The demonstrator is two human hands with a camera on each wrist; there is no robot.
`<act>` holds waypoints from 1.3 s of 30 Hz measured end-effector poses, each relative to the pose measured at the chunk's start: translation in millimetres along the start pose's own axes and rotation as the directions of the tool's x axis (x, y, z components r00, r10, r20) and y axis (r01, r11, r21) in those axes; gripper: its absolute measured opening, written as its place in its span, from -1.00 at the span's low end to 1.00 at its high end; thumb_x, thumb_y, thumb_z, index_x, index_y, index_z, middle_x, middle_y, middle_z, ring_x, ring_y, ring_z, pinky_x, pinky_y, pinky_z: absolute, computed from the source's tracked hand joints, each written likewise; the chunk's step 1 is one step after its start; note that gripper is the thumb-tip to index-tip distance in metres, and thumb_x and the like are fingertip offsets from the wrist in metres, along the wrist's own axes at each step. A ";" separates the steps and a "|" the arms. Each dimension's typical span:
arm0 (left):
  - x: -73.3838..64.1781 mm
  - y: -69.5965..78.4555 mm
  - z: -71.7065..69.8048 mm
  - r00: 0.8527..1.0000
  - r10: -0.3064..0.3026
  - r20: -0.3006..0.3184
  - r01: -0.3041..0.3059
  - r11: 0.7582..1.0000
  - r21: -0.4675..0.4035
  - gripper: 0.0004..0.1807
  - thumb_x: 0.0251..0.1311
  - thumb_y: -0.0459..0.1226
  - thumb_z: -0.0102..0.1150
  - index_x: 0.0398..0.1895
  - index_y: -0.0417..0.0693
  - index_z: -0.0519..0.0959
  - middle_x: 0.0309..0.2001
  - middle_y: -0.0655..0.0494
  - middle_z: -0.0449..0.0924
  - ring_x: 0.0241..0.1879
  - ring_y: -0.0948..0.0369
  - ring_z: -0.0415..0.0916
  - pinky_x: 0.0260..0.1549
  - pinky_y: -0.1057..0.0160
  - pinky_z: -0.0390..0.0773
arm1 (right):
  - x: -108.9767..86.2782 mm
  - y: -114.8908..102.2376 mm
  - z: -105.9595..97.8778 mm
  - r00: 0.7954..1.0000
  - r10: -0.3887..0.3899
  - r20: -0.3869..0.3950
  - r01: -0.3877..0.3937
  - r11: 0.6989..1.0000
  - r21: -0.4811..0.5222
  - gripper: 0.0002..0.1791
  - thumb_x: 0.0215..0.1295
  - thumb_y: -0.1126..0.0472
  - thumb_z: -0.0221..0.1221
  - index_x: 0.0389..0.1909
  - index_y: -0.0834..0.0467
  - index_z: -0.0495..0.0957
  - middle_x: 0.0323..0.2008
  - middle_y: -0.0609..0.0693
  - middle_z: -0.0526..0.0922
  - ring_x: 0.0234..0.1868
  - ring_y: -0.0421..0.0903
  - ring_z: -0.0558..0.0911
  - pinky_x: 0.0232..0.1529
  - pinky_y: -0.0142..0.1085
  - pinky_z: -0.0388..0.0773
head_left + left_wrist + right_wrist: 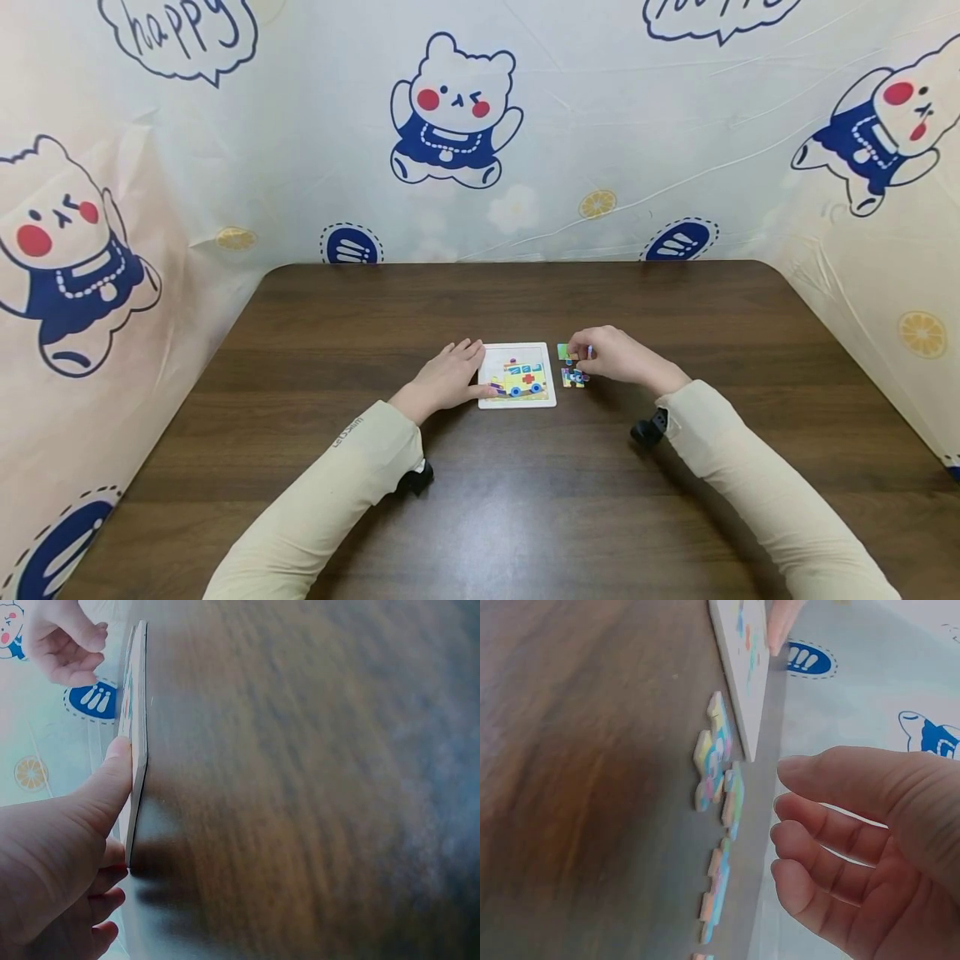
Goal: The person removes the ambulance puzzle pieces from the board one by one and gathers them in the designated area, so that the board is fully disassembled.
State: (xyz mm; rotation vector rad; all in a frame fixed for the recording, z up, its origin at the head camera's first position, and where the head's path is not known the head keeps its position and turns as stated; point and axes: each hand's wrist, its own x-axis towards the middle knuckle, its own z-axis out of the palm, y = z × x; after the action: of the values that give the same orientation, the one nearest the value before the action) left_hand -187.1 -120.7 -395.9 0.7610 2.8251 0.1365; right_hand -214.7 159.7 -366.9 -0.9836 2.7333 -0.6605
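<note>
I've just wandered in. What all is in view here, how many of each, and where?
table: one, dark brown, under the puzzle
puzzle board: one, white-framed with a yellow vehicle picture, on the table
loose puzzle pieces: several (exact count unclear), multicoloured, right of the board
backdrop: one, pale, around the table's back and sides
printed bears: three in the head view, white and blue, on the backdrop
wrist devices: two, black, one at each cuff
sleeves: two, cream, on both arms
left hand: one, bare, touching the board's left edge
right hand: one, bare, over the pieces
</note>
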 end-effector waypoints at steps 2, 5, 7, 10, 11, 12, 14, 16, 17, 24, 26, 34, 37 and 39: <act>0.1 0.0 -0.1 1.000 0.000 -0.001 0.000 1.000 0.002 -0.10 0.19 0.18 -0.02 0.37 -0.28 0.08 0.37 -0.12 0.03 0.36 0.00 -0.08 0.28 0.06 -0.06 | 2.0 -0.8 -0.2 1.000 -0.011 -0.009 0.011 1.000 -0.004 -0.83 0.07 0.43 0.22 -0.27 0.29 0.58 -0.51 -0.07 0.51 -0.49 -0.15 0.44 -0.49 -0.34 0.42; 0.3 -0.1 0.1 1.000 -0.001 -0.002 0.001 1.000 0.005 -0.10 0.19 0.18 -0.02 0.37 -0.28 0.08 0.37 -0.12 0.03 0.36 0.00 -0.08 0.28 0.06 -0.06 | 4.7 -3.1 -0.8 1.000 -0.016 -0.010 0.016 1.000 -0.005 -0.80 0.08 0.42 0.22 -0.23 0.31 0.58 -0.50 -0.06 0.52 -0.49 -0.15 0.45 -0.48 -0.33 0.43; 0.3 -0.1 0.4 1.000 -0.002 -0.001 0.002 1.000 0.004 -0.11 0.19 0.18 -0.02 0.37 -0.28 0.08 0.37 -0.13 0.04 0.36 0.00 -0.07 0.28 0.07 -0.06 | 6.4 -5.7 -1.5 1.000 -0.009 -0.007 0.009 1.000 -0.005 -0.78 0.09 0.40 0.23 -0.20 0.31 0.59 -0.49 -0.07 0.53 -0.47 -0.15 0.46 -0.46 -0.34 0.44; 0.3 -0.1 0.9 1.000 -0.003 -0.004 0.003 1.000 0.001 -0.11 0.18 0.18 -0.02 0.37 -0.27 0.09 0.37 -0.13 0.04 0.36 0.00 -0.07 0.28 0.07 -0.06 | 8.7 -9.9 -2.4 1.000 -0.001 0.000 0.001 1.000 -0.006 -0.78 0.10 0.39 0.23 -0.18 0.30 0.59 -0.49 -0.06 0.52 -0.47 -0.14 0.45 -0.46 -0.34 0.44; 0.3 -0.1 1.0 1.000 -0.004 -0.005 0.004 1.000 0.001 -0.11 0.18 0.18 -0.02 0.37 -0.27 0.09 0.37 -0.13 0.04 0.36 0.00 -0.07 0.28 0.07 -0.06 | 9.5 -11.4 -2.4 1.000 -0.001 0.000 0.001 1.000 -0.008 -0.78 0.10 0.39 0.23 -0.18 0.30 0.59 -0.50 -0.06 0.51 -0.48 -0.14 0.45 -0.47 -0.34 0.43; 0.3 0.0 1.0 1.000 -0.003 -0.004 0.003 1.000 0.000 -0.11 0.18 0.18 -0.02 0.37 -0.27 0.09 0.37 -0.13 0.04 0.36 0.00 -0.07 0.28 0.07 -0.06 | 10.7 -12.6 -2.3 1.000 0.001 0.001 -0.001 1.000 -0.011 -0.78 0.10 0.38 0.23 -0.18 0.29 0.59 -0.50 -0.06 0.51 -0.48 -0.14 0.44 -0.48 -0.34 0.43; 0.3 -0.1 1.2 1.000 -0.003 -0.004 0.003 1.000 0.000 -0.11 0.19 0.18 -0.02 0.37 -0.27 0.09 0.37 -0.13 0.04 0.36 0.00 -0.07 0.28 0.07 -0.06 | 12.6 -15.1 -1.9 1.000 -0.003 0.001 0.003 1.000 -0.017 -0.78 0.11 0.38 0.23 -0.18 0.29 0.59 -0.50 -0.06 0.50 -0.49 -0.14 0.44 -0.50 -0.34 0.42; 0.3 -0.2 1.1 1.000 -0.003 -0.003 0.003 1.000 0.003 -0.11 0.19 0.18 -0.02 0.37 -0.27 0.08 0.37 -0.13 0.04 0.36 0.00 -0.08 0.28 0.07 -0.06 | 15.1 -17.4 -0.9 1.000 -0.004 0.005 0.004 1.000 -0.016 -0.77 0.12 0.37 0.23 -0.16 0.29 0.59 -0.50 -0.06 0.50 -0.50 -0.15 0.44 -0.52 -0.34 0.42; 0.2 -0.2 1.1 1.000 -0.004 -0.002 0.004 1.000 0.004 -0.11 0.18 0.18 -0.02 0.38 -0.27 0.08 0.37 -0.12 0.04 0.36 0.00 -0.08 0.28 0.07 -0.06 | 16.3 -18.9 -0.4 1.000 -0.001 0.006 0.001 1.000 -0.015 -0.76 0.12 0.37 0.23 -0.15 0.28 0.59 -0.49 -0.06 0.50 -0.49 -0.15 0.44 -0.50 -0.35 0.42; 0.4 0.3 0.5 1.000 -0.013 0.001 0.013 1.000 0.002 -0.09 0.17 0.19 -0.01 0.38 -0.27 0.07 0.37 -0.12 0.04 0.36 0.00 -0.08 0.28 0.07 -0.06 | 23.4 -28.9 3.9 0.999 -0.042 0.005 0.042 0.999 -0.024 -0.74 0.11 0.37 0.24 -0.14 0.28 0.58 -0.49 -0.08 0.50 -0.49 -0.15 0.43 -0.47 -0.35 0.41; 0.4 0.3 0.5 1.000 -0.015 0.001 0.015 1.000 -0.004 -0.09 0.17 0.18 0.00 0.38 -0.27 0.07 0.37 -0.12 0.04 0.36 0.00 -0.08 0.28 0.06 -0.06 | 26.0 -30.3 5.8 0.999 -0.050 0.005 0.050 0.998 -0.023 -0.74 0.11 0.37 0.24 -0.13 0.28 0.58 -0.51 -0.09 0.49 -0.50 -0.15 0.42 -0.47 -0.35 0.40; 0.5 0.0 0.5 1.000 -0.014 -0.001 0.014 1.000 -0.008 -0.10 0.17 0.19 0.00 0.38 -0.27 0.08 0.37 -0.12 0.05 0.36 0.00 -0.07 0.28 0.06 -0.06 | 33.5 -36.7 12.2 0.998 -0.058 0.035 0.058 0.998 -0.010 -0.71 0.12 0.34 0.24 -0.10 0.27 0.57 -0.46 -0.06 0.49 -0.47 -0.13 0.42 -0.46 -0.37 0.42; 0.5 -0.2 0.6 1.000 -0.013 -0.001 0.013 1.000 -0.012 -0.10 0.17 0.19 -0.01 0.38 -0.27 0.08 0.37 -0.12 0.04 0.36 0.00 -0.08 0.28 0.06 -0.06 | 35.6 -39.8 15.4 0.997 -0.062 0.053 0.063 0.998 -0.015 -0.70 0.12 0.33 0.25 -0.08 0.25 0.56 -0.42 -0.05 0.50 -0.46 -0.13 0.44 -0.46 -0.38 0.43; 0.6 -0.4 0.7 1.000 -0.012 -0.002 0.011 1.000 -0.013 -0.10 0.17 0.19 -0.01 0.37 -0.27 0.08 0.37 -0.12 0.04 0.36 0.00 -0.08 0.28 0.06 -0.06 | 37.0 -41.6 17.8 0.996 -0.066 0.065 0.067 0.998 -0.020 -0.68 0.12 0.31 0.26 -0.07 0.25 0.56 -0.39 -0.02 0.51 -0.46 -0.13 0.44 -0.45 -0.38 0.44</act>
State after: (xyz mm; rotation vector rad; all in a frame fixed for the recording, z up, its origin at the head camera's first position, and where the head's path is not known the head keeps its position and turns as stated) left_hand -187.6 -120.7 -396.7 0.7423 2.8273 0.1532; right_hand -214.4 101.3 -363.8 -1.0855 2.6682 -0.5998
